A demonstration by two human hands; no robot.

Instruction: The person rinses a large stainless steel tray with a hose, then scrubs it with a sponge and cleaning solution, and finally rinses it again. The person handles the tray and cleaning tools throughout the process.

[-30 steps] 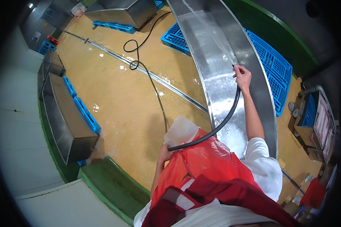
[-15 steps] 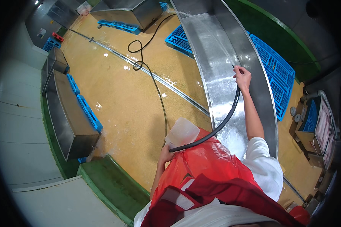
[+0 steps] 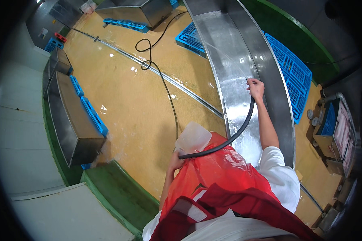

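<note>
Black hose (image 3: 245,126) is pinched in the outstretched right hand (image 3: 255,87); left hand (image 3: 175,157) fingers grip a translucent jug (image 3: 193,137).

The one view comes from a camera on the person's head, looking steeply down over a red apron (image 3: 213,176) to the wet floor (image 3: 124,100). It sits close to the body, so both forearms rise from the lower edge, the right hand (image 3: 255,88) out over a steel trough (image 3: 229,60) ahead and the left hand (image 3: 176,158) near the waist. The fisheye bends the trough and walls toward a dark rim, and no second view shares the scene.
</note>
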